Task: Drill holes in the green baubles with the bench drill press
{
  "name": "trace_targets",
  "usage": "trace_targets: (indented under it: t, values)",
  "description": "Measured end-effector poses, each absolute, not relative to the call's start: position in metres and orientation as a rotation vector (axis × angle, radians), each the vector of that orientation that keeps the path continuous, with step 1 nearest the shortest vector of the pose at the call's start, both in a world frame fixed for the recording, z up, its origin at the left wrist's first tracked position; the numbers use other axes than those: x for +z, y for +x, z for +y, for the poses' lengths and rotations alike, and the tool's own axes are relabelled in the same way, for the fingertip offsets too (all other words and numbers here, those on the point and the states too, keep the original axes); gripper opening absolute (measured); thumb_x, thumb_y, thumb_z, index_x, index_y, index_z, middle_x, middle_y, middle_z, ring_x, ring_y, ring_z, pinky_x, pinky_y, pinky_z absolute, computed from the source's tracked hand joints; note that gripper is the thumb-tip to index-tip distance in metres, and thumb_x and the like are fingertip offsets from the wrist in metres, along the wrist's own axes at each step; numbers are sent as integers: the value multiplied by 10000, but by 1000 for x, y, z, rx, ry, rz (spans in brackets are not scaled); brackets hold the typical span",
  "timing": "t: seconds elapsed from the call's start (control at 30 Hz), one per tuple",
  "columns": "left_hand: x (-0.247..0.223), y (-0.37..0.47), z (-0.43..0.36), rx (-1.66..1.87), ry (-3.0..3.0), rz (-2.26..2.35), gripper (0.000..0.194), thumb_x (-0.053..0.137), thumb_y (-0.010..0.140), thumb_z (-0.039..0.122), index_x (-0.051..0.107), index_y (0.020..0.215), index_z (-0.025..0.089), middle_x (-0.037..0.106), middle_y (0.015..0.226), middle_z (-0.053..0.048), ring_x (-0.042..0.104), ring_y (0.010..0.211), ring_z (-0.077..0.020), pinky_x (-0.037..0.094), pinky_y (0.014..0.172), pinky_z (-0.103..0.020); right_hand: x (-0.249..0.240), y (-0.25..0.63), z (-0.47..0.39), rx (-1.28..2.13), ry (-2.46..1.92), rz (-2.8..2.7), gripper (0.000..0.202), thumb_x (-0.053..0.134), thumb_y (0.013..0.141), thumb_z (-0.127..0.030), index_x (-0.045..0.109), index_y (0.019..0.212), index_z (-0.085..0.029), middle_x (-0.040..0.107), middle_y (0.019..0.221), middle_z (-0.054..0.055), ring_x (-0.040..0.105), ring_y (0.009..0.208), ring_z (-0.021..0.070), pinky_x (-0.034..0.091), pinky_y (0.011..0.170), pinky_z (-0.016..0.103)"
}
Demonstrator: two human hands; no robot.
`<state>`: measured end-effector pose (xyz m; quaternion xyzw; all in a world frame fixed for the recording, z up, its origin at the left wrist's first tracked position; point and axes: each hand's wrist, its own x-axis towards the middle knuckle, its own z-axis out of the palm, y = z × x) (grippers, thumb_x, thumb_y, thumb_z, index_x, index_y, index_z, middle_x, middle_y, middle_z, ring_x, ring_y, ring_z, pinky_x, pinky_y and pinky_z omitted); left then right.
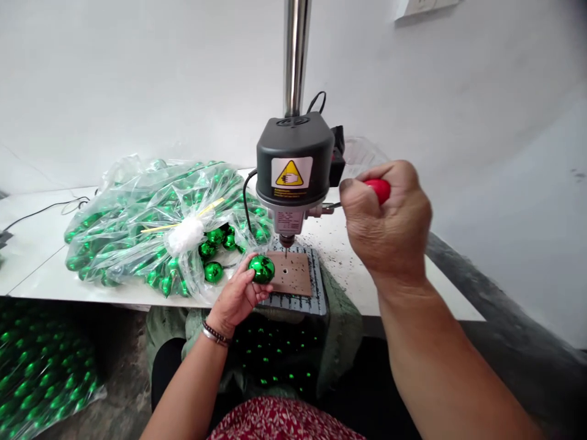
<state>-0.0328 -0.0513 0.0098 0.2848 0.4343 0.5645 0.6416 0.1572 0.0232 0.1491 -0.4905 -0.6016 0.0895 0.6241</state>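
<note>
Can't read the tiny print on the silver label [287,222] from my end, way too small. Right hand [389,223] covers most of the red knob [380,190], so I only get a slice. The drill head [293,146] hides the lower pole [297,55], and the top edge chops off its upper end. Bag of green balls [41,373] on the floor [123,366] runs out past the left edge too.

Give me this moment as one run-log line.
left grip: holding green ball; right grip: on red knob; drill bit: above brown board; ball: left of bit

Shiny green ball [262,269], red knob [380,190]
</note>
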Motion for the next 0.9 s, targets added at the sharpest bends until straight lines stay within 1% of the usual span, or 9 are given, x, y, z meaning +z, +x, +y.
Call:
trace_targets:
  t: [0.07,0.13,0.2,0.4,0.57,0.73,0.8,0.83,0.9]
  values:
    - [5,-28,-46,1290,660,1009,849,768,639,457,369,1370,291,624,978,-18,606,696,-101,451,594,-209,148,157,24,201,-1116,-1393,226,522,753,-432,499,742,-207,504,639,-28,427,568,70,396,569,224]
    - [3,-25,-39,1279,710,1088,885,810,589,383,387,1358,270,615,922,3,580,660,-82,427,568,-189,148,158,25,189,-1114,-1408,233,521,776,-432,493,752,-203,503,651,-27,428,569,67,407,582,229]
    - [1,-23,-31,1251,783,1200,859,816,579,318,423,1339,237,613,877,12,583,643,-82,405,538,-178,147,159,25,172,-1121,-1431,231,511,801,-428,491,764,-201,507,663,-24,434,577,66,417,597,233]
    - [0,-18,-8,1101,915,1317,588,743,704,372,531,1223,196,629,972,-29,655,669,-101,410,497,-160,145,160,26,136,-1100,-1472,241,480,836,-433,504,797,-196,532,709,-18,463,617,66,445,635,234]
    - [7,-8,2,1000,915,1396,541,718,745,348,521,1228,203,634,1012,-49,679,672,-107,421,482,-149,145,160,25,102,-1148,-1507,255,424,882,-430,510,834,-195,543,772,-14,532,710,69,459,676,232]
    - [14,1,2,940,992,1509,503,671,774,277,504,1242,201,648,939,-21,676,669,-113,414,472,-143,143,161,26,101,-1125,-1525,271,425,897,-451,499,846,-195,547,775,-21,541,714,65,476,686,230]
    - [15,4,1,899,1111,1585,529,677,762,263,512,1261,203,668,901,-10,663,654,-119,448,504,-171,141,162,28,86,-1061,-1523,297,413,908,-473,488,842,-194,533,755,-22,539,698,59,477,672,219]
    - [15,5,1,884,1196,1636,549,693,746,257,526,1265,200,684,905,-13,666,682,-132,485,558,-199,139,162,29,82,-1023,-1524,312,402,915,-485,483,842,-193,528,751,-22,541,696,57,478,666,214]
    - [14,7,0,869,1380,1744,580,731,706,244,568,1259,180,713,993,-44,680,843,-183,535,756,-282,137,163,31,80,-958,-1527,334,384,923,-503,480,846,-192,524,753,-22,548,705,55,480,662,209]
